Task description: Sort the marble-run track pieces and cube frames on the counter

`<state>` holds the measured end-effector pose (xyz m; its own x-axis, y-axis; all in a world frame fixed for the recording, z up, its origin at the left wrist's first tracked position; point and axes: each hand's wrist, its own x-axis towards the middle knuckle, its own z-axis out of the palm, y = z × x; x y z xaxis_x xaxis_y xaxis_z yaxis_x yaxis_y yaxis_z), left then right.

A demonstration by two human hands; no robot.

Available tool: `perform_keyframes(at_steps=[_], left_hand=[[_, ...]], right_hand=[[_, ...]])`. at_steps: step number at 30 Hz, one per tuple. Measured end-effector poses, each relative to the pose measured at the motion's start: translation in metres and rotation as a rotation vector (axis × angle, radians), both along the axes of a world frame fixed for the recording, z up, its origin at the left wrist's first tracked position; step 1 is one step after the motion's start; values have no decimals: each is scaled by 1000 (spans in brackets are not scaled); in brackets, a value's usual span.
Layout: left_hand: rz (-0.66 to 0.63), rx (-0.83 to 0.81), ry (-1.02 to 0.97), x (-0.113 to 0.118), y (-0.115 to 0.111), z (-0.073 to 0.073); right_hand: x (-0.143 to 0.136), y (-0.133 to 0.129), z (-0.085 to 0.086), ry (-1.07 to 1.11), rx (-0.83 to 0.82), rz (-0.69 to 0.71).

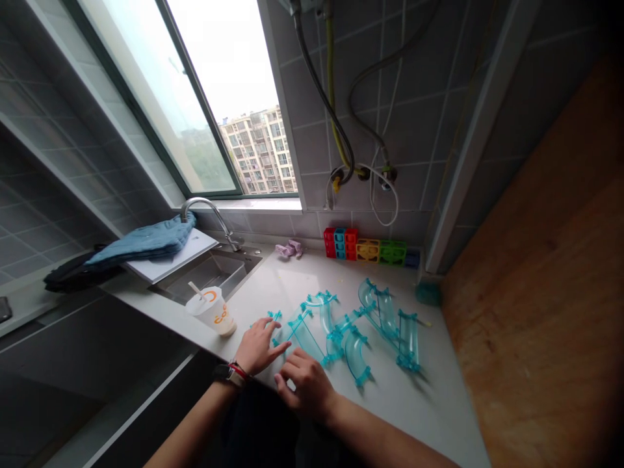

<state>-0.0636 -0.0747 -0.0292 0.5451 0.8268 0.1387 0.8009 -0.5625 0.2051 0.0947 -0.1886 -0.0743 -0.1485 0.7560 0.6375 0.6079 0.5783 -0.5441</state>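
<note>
L hand: over the bench's near edge side, L hand reaching far; grip apart, fingers spread, thumb out to R; can't tell if fingertips touch the teal beneath.
R hand: just nr and R of the L one, R hand w/ fingers curled inward; can't tell if grip is together or on smth.
Teal pcs: see-thru track parts, mid bench, spread from L fingertips out to R.
Small bit: small teal pc just beyond L fingers; axis unclear.
L straight: L straight pc, long axis diag., far-L end to near-R end.
Mid curve: mid curve, wide end far, body running nearward, slightly R.
Near curve: near curve, ends pointing far & near, belly bowed L.
Far curve: far curve, also bowed L.
Inner straight: inner straight pc, axis approx. near–far, near end a bit R.
R straight: R straight pc, farthest R of the lot, axis near–far.
Bench: white bench; blocks in a L–R row along far wall, pink item L of them.
Cup: cup w/ straw, L of hands, by sink.
</note>
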Motion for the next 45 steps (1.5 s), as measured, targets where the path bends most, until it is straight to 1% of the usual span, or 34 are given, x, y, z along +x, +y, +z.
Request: perform_keyframes(at_steps=[3,8,11,14,19,22,27,29,33,36,38,40,42,45], left_hand=[[11,7,27,5,0,-8],[42,58,16,9,-7,-22],[68,113,-26,10,-14,-29],[93,153,-69,10,-20,-33],[102,142,-145,5,-21,-36],[68,159,-199,2,-21,-36],[5,246,-244,5,-29,-29],[-12,250,-276,7,-33,-27],[-29,188,-369,8,-36,-23],[-9,124,-441,8,-35,-20],[54,79,-489,7,-35,-17],[155,-5,-542,5,-35,-15],[244,-141,-624,2,-36,-14],[317,-340,-780,2,-38,-13]], right_hand=[[6,1,5,68,11,-83],[10,1,5,61,-108,-242],[9,1,0,51,-156,-285],[11,3,-3,45,-182,-291],[17,7,-2,63,-227,-294],[18,8,-2,81,-240,-306],[19,9,0,99,-249,-300],[19,10,1,116,-260,-299],[21,11,3,181,-272,-279],[23,13,6,247,-283,-245],[26,15,9,311,-275,-230],[29,16,12,376,-267,-203],[31,15,14,436,-270,-162],[31,14,15,531,-291,-122]])
